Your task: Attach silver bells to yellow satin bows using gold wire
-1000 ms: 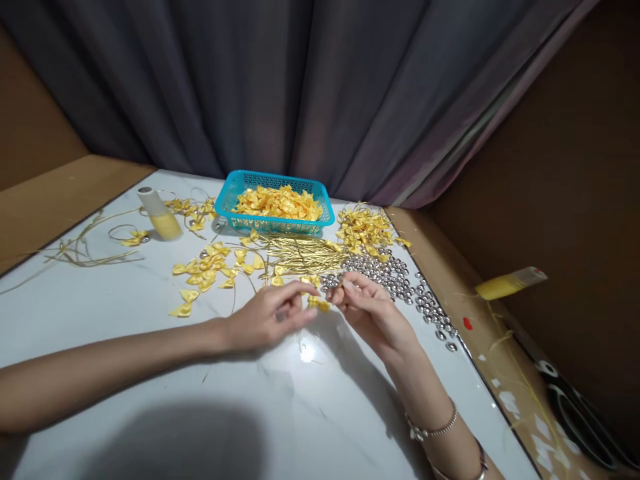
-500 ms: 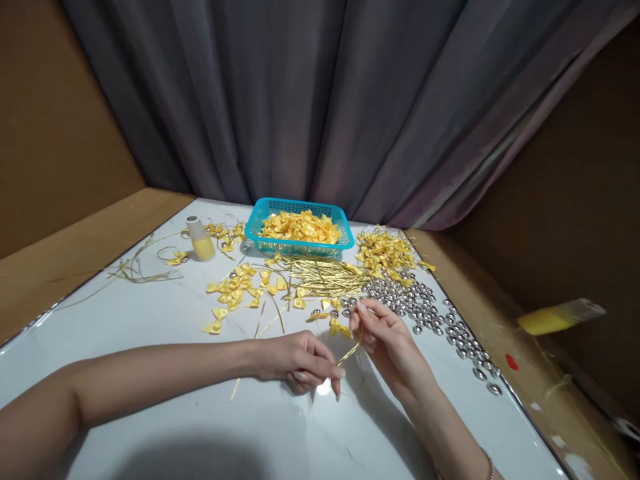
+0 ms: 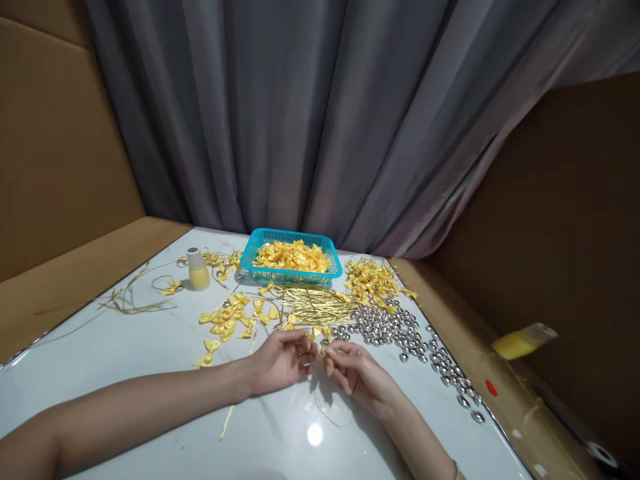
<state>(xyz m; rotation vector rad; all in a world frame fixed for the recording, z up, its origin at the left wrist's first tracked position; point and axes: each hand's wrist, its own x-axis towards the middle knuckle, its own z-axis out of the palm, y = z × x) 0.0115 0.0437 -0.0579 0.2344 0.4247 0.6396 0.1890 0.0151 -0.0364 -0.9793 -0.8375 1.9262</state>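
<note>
My left hand (image 3: 286, 360) is turned palm up with its fingers curled, close against the fingertips of my right hand. My right hand (image 3: 359, 375) pinches thumb to forefinger. A thin gold cord (image 3: 332, 423) runs between the two hands and hangs in a loose loop below them; its upper part is hidden in the fingers. Just beyond lie yellow ribbon bows (image 3: 320, 331), a bundle of cut gold cords (image 3: 315, 305) and a spread of small shiny silver beads (image 3: 383, 325).
A blue basket (image 3: 336, 268) of yellow bows stands at the back. Left of it is a bottle with yellow contents (image 3: 199, 272); loose bows (image 3: 227, 317) lie nearer. Finished-looking corded bows (image 3: 370, 279) are heaped at right. Another yellow tube (image 3: 523, 341) is beyond the right edge.
The hands have come together, the left turning palm up and the right lowering. The cord, earlier stretched between them, now droops in a loop. My view has tilted upward.
</note>
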